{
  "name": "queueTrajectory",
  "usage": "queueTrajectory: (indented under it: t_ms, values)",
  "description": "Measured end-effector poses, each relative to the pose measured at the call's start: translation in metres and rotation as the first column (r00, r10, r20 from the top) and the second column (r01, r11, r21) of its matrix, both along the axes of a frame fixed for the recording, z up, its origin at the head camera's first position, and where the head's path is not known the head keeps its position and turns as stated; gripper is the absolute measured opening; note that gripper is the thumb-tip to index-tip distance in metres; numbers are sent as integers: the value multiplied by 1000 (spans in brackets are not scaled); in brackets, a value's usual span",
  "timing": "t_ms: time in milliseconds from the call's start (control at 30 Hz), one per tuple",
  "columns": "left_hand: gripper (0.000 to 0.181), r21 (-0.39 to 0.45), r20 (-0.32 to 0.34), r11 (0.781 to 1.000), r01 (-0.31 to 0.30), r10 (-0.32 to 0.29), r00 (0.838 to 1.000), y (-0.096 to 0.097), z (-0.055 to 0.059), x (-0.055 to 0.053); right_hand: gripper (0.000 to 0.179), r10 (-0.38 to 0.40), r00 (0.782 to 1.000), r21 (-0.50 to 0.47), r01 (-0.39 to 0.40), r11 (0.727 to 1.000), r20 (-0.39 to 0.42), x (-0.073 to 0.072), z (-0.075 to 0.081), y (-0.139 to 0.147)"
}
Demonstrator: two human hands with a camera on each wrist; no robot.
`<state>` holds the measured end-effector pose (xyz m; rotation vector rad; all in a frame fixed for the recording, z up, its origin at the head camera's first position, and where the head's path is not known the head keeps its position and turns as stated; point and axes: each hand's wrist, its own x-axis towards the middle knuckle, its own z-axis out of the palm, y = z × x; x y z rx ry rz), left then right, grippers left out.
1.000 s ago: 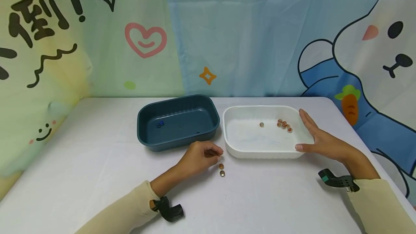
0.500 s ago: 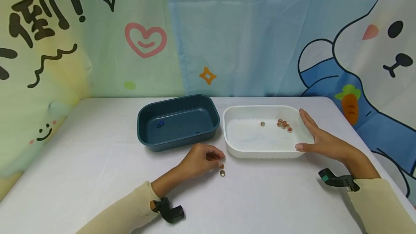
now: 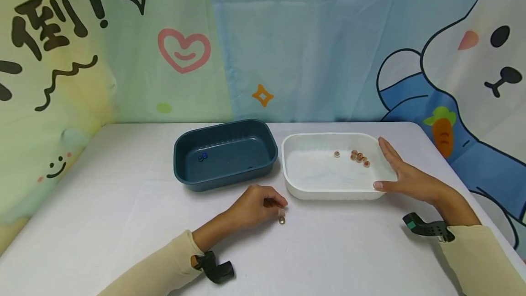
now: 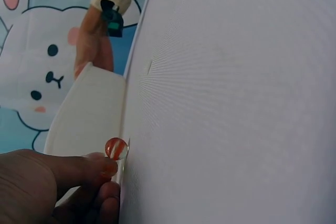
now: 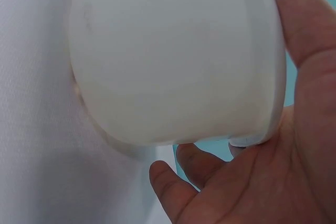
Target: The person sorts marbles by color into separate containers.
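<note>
In the head view my left hand bends over the table just in front of the gap between two trays. Thumb and fingers pinch an orange glass marble, mostly covered by the fingertips. Right beside them sits another marble; orange streaks run through this clear marble in the left wrist view. My right hand rests against the right end of the white tray, its fingers straight along the end wall and the thumb at the near rim. Several orange marbles cluster inside, with a single marble to their left.
A dark blue tray stands left of the white one, with a few blue marbles at its left side. Behind the white-covered table hangs a printed cloth backdrop.
My left hand has moved slightly toward me and right, covering the farther of two marbles on the table. The lone marble in the white tray has rolled right. My right hand stays put.
</note>
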<state>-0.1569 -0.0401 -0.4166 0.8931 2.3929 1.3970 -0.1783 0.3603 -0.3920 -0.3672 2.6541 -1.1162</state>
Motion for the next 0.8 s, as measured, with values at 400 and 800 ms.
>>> queueTrajectory:
  t_ms: [400, 800]
  values:
    - [11, 51, -25, 995, -84, 86, 996, 0, 0, -2, 115, -8, 1000, 22, 7, 1000, 4, 0, 0, 0]
    - [10, 42, 37, 994, -102, 101, 994, -1, 1, -3, 116, -12, 1000, 23, 12, 1000, 10, 0, 0, 0]
